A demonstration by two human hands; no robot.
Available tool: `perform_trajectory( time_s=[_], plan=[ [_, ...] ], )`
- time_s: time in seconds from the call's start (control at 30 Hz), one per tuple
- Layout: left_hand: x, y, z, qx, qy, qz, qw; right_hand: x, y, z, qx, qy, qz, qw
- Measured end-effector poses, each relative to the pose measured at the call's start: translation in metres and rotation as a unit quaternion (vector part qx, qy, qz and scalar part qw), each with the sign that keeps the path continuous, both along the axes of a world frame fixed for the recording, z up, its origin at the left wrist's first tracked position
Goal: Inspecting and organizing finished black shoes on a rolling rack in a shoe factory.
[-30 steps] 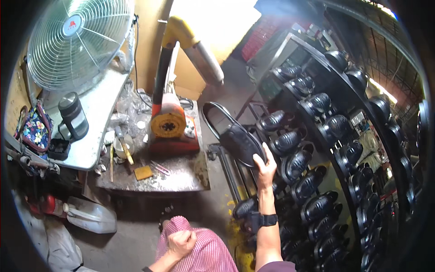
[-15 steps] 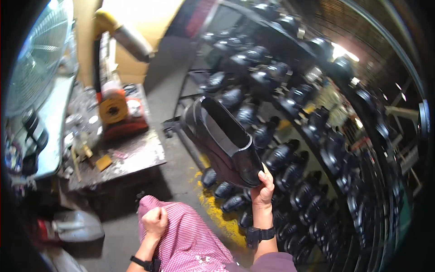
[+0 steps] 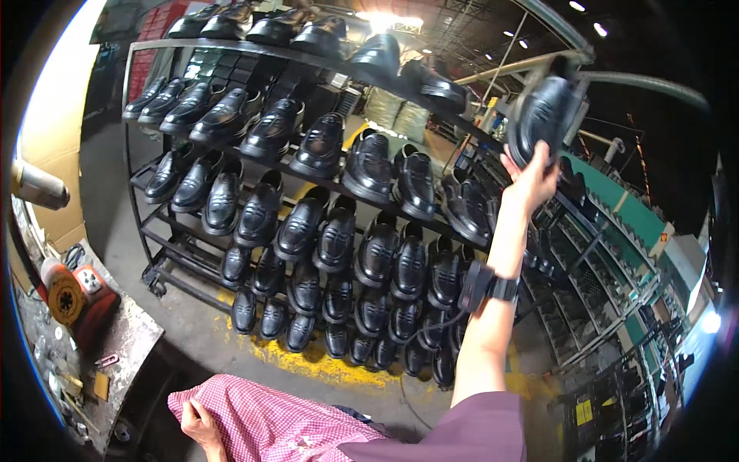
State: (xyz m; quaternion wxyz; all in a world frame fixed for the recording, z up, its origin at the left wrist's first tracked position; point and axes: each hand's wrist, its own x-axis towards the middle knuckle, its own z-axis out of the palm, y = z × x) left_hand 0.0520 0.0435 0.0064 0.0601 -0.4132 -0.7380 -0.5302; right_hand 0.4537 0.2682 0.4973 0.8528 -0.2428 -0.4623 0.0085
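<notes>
My right hand (image 3: 533, 179) is raised at the upper right, its fingers closed on the toe end of a black leather loafer (image 3: 543, 115). The loafer is tilted with its heel end up and a little blurred. It is level with the top of a dark metal rack (image 3: 138, 85) carrying rows of similar black shoes (image 3: 369, 165). Down at the lower left, my left hand (image 3: 198, 423) is curled closed on the edge of a pink-and-white checked cloth (image 3: 262, 416), which spreads across my lap.
At the left, a worn worktable (image 3: 131, 346) bears a red-orange machine (image 3: 88, 308) with a yellow disc. A metal cylinder (image 3: 42, 186) juts in above it. Further racks (image 3: 593, 308) stand at the right. Yellow paint (image 3: 300, 362) marks the floor under the shoe rack.
My view has swung right toward the rack. The loafer has gone from in front of me to high on the right, my right arm stretched out. My left hand stays on the cloth.
</notes>
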Motion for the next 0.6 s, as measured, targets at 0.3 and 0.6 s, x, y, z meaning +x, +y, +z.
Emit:
perform_trajectory(
  time_s=[0.3, 0.6],
  plan=[
    [-0.005, -0.004, -0.005, -0.006, 0.014, 0.024, 1.000, 0.087, 0.029, 0.029, -0.196, 0.030, -0.066, 0.978],
    [-0.003, 0.005, -0.012, -0.020, 0.020, 0.019, 0.999, 0.188, 0.008, 0.058, -0.470, 0.006, -0.190, 0.862]
  ],
)
